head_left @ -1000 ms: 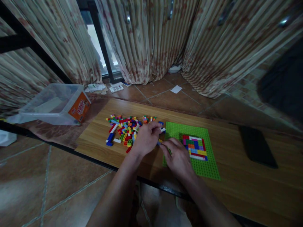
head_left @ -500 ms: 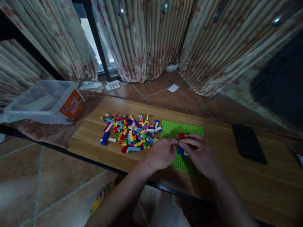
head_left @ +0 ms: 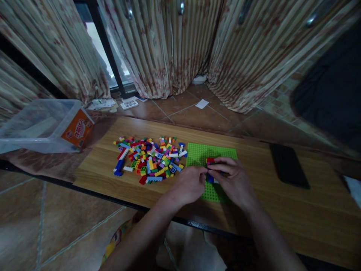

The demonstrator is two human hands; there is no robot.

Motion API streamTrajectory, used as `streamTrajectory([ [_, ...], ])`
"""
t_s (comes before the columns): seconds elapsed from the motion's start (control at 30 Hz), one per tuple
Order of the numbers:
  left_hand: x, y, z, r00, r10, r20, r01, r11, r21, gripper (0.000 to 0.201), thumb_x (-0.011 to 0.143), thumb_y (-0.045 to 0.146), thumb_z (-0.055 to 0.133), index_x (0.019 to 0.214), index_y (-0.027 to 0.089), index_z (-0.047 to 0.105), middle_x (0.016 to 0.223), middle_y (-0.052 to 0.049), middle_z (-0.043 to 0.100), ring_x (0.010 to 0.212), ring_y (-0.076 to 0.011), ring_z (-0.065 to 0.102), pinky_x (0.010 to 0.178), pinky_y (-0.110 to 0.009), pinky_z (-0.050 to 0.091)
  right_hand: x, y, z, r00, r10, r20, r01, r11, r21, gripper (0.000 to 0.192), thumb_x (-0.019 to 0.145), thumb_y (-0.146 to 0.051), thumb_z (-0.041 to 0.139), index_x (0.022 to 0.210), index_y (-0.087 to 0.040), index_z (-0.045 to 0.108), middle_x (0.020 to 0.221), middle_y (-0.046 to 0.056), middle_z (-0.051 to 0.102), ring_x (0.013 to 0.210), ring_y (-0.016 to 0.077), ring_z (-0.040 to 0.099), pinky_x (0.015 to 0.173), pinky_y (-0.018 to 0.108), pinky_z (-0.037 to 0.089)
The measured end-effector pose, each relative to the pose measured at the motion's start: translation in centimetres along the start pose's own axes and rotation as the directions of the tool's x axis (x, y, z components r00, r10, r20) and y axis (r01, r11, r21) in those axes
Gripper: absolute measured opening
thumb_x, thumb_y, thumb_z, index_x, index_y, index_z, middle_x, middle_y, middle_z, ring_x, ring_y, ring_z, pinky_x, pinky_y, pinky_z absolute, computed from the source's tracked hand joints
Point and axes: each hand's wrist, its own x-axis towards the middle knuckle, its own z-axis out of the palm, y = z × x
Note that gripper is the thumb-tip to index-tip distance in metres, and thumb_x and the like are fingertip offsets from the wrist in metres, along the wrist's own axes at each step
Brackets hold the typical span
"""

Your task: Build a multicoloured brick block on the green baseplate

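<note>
I'd steady the green baseplate (head_left: 197, 154) near the table's front edge with my left hand (head_left: 189, 185), its fingers curled shut, while my right hand (head_left: 232, 180) pinches the brick block (head_left: 210, 161); press squarely

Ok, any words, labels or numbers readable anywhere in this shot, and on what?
Orange label on the clear plastic box: red and white print, too blurred to read.
Paper slips on the floor by the curtain: printed marks, too small to read.
Loose bricks, green baseplate, black phone: no text shows.
</note>
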Motion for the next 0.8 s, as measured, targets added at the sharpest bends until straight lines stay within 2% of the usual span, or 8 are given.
streamTrajectory([
  [0.13,0.01,0.01,-0.03,1.000,0.011,-0.009,-0.010,1.000,0.011,0.031,0.089,0.016,0.042,0.098,0.018,0.071,0.091,-0.006,0.073,0.083,-0.0190,0.066,0.077,-0.030,0.049,0.08,0.08,0.03,1.000,-0.003,0.017,0.003,1.000,0.007,0.015,0.083,-0.039,0.066,0.086,-0.031,0.078,0.105,0.004,0.066,0.101,0.0234,0.058,0.092,0.045,0.045],
  [0.37,0.04,0.11,-0.08,1.000,-0.015,-0.013,0.016,0.999,0.036,0.028,0.090,0.019,0.042,0.095,0.017,0.070,0.088,-0.007,0.072,0.081,-0.0198,0.066,0.074,-0.030,0.048,-0.22,0.01,0.23,0.996,-0.085,-0.013,0.084,0.994,-0.065,0.017,0.086,-0.039,0.063,0.091,-0.031,0.077,0.109,0.005,0.065,0.104,0.0249,0.055,0.092,0.047,0.045],
  [0.6,0.23,0.25,0.13,1.000,-0.023,-0.016,0.024,0.999,0.031,0.030,0.091,0.020,0.041,0.098,0.017,0.070,0.092,-0.008,0.073,0.084,-0.0201,0.066,0.074,-0.030,0.048,-0.02,-0.07,-0.06,0.999,-0.046,0.026,0.046,0.999,-0.009,0.017,0.086,-0.038,0.062,0.088,-0.029,0.077,0.113,0.005,0.063,0.105,0.0242,0.057,0.095,0.047,0.045],
  [0.8,0.21,0.41,0.08,0.999,-0.028,-0.023,0.029,0.998,0.047,0.030,0.091,0.019,0.040,0.096,0.017,0.069,0.089,-0.008,0.072,0.083,-0.0205,0.066,0.073,-0.029,0.047,-0.12,0.03,0.20,0.992,-0.124,-0.009,0.123,0.988,-0.088,0.021,0.088,-0.038,0.059,0.092,-0.028,0.077,0.114,0.007,0.063,0.105,0.0255,0.056,0.093,0.046,0.046],
])
